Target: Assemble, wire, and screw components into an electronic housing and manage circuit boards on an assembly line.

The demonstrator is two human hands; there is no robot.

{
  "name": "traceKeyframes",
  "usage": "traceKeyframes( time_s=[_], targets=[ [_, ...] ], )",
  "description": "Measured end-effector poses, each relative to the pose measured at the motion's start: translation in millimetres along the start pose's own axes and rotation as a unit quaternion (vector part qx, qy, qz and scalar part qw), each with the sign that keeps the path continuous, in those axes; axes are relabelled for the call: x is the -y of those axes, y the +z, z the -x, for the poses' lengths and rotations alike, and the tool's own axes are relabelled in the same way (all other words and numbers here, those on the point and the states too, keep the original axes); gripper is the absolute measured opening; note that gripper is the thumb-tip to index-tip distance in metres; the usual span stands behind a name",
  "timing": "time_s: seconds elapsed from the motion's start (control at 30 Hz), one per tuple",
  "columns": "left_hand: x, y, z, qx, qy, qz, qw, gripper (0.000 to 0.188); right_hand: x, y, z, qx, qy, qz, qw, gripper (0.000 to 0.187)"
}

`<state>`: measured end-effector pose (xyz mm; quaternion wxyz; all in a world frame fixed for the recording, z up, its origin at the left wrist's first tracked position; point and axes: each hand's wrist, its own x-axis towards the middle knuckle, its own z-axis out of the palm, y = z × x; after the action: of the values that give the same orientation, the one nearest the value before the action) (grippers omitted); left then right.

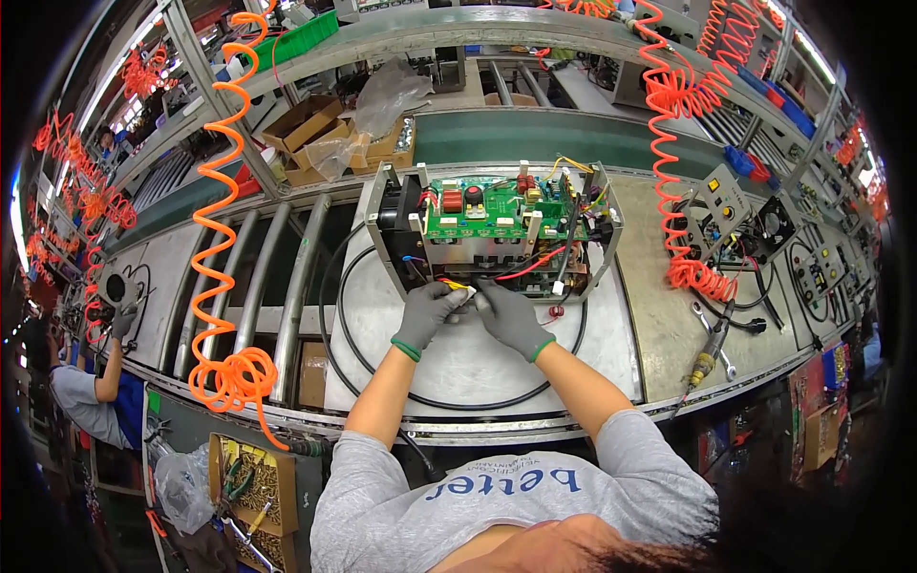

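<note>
The worker's gloved left hand [430, 317] is closed in a pinch on a small white piece [470, 292], beside a yellow wire [457, 284] at the front of an open metal chassis [458, 251]. The right hand [513, 320] comes alongside, fingers bent; from here I can't tell whether it grips anything. The chassis stands on the tabletop [478, 365], a green circuit board [501, 208] on top.

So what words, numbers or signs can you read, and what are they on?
Shirt: big blue letters, clear enough to read, but I won't copy them out.
Shirt again: smaller lettering above the big word in this picture; not copied either.
Panel: any marks are too small to read.
Green board: any marks are too small to read.
</note>
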<state>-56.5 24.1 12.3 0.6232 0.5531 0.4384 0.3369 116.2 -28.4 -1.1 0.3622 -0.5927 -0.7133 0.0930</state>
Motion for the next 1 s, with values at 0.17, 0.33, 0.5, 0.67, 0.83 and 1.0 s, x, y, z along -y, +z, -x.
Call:
traceKeyframes(
  time_s=[0.17,0.33,0.5,0.67,0.83,1.0],
  targets=[
    [18.2,-6.4,-10.9,-0.147,0.169,-0.272,0.936,0.024,-8.7,11.9,-10.3,0.023,0.023,0.113,0.993,0.031],
    [41.9,-14.4,-18.2,-0.221,0.338,-0.403,0.821,0.020,8.6,12.7,-15.2,0.055,0.089,0.126,0.987,0.030],
    [43.9,-11.4,-18.2,-0.258,0.393,-0.458,0.755,0.010,7.8,29.1,-21.9,-0.043,0.027,0.014,0.999,0.032],
    [40.7,-12.3,-15.4,-0.255,0.387,-0.464,0.756,0.010,10.7,30.5,-24.3,-0.039,0.043,0.061,0.996,0.031],
    [42.3,-14.0,-17.9,-0.278,0.427,-0.452,0.732,0.009,13.1,29.5,-26.0,-0.052,0.027,0.066,0.996,0.032],
    [41.3,-6.9,-17.4,-0.284,0.405,-0.445,0.747,0.014,16.7,26.3,-30.3,0.022,0.100,0.104,0.989,0.033]
  ],
)
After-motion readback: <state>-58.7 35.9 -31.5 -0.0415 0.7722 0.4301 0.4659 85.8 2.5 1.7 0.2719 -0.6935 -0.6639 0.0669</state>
